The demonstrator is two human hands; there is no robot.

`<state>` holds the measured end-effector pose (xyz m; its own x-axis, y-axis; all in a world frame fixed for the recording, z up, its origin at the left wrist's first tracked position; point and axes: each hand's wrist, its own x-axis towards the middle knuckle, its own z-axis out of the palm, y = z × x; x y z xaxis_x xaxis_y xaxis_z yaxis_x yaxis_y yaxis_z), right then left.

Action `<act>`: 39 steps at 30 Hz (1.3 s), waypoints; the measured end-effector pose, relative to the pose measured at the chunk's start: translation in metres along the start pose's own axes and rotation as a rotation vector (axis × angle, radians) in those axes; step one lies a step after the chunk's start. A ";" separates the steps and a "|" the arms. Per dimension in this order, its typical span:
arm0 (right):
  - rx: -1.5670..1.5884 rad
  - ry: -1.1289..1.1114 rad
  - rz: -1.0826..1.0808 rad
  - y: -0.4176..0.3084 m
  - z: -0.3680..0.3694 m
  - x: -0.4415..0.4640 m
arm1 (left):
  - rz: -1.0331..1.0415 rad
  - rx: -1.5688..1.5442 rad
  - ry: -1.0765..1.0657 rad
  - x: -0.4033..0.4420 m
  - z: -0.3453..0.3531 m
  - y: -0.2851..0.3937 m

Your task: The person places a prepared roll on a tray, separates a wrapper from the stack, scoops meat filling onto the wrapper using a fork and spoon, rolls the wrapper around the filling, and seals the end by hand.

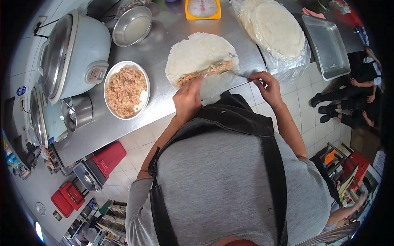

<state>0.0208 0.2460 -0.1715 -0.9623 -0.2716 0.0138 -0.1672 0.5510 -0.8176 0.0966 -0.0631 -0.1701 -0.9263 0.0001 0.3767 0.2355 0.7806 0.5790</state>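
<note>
A thin, round white wrapper sheet (197,51) lies on the steel counter, with a strip of orange-flecked minced filling (219,67) across its nearer half. My left hand (188,100) is at the sheet's near left edge, fingers closed together against the left end of the filling. What is under those fingertips is hidden. In my right hand (266,88) is a thin metal utensil (242,76), pinched by its handle. Its far end touches the right end of the filling, and its shape there is unclear. To the left stands a white oval bowl of the same filling (125,90).
A stack of white sheets (279,30) in plastic sits at the right, beside a metal tray (327,47). A yellow scale (202,9) and a metal bowl (132,26) stand farther back. Large rice cookers (76,55) line the left. Other people (349,96) are at far right.
</note>
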 end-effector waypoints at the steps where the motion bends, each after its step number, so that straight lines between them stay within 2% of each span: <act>1: -0.016 0.001 0.010 0.001 0.000 -0.001 | 0.011 0.007 -0.025 0.001 0.001 0.001; 4: -0.098 0.049 -0.013 -0.008 -0.008 -0.001 | 0.054 0.001 0.007 0.006 -0.004 0.001; 8: -0.023 -0.082 0.081 -0.013 -0.010 -0.011 | -0.125 0.045 0.013 0.007 -0.051 -0.014; 10: 0.075 -0.102 -0.046 -0.019 0.014 -0.013 | -0.159 0.070 0.003 0.000 -0.072 -0.027; 13: 0.025 -0.138 -0.181 -0.040 0.055 -0.008 | -0.151 0.181 -0.069 -0.023 -0.087 -0.042; 17: -0.057 -0.083 -0.172 -0.059 0.081 -0.006 | -0.088 0.133 -0.131 -0.042 -0.081 -0.035; 20: -0.039 -0.068 -0.148 -0.054 0.080 -0.003 | -0.140 0.085 -0.044 -0.037 -0.079 -0.032; 23: -0.073 -0.048 -0.125 -0.049 0.074 -0.006 | -0.017 0.141 -0.095 -0.039 -0.074 -0.037; 27: 0.015 -0.068 -0.183 -0.051 0.077 -0.005 | -0.186 0.020 0.063 -0.037 -0.095 -0.039; 30: -0.033 -0.109 -0.261 -0.059 0.092 -0.004 | -0.220 0.123 -0.006 -0.050 -0.103 -0.051; 34: -0.078 -0.054 -0.234 -0.066 0.101 0.002 | -0.120 0.089 -0.095 -0.050 -0.091 -0.039; 39: -0.074 -0.066 -0.174 -0.052 0.082 0.001 | -0.116 0.032 -0.041 -0.039 -0.082 -0.035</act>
<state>0.0463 0.1525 -0.1758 -0.9018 -0.4176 0.1109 -0.3471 0.5474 -0.7615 0.1490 -0.1415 -0.1454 -0.9583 -0.0658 0.2782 0.1175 0.7965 0.5931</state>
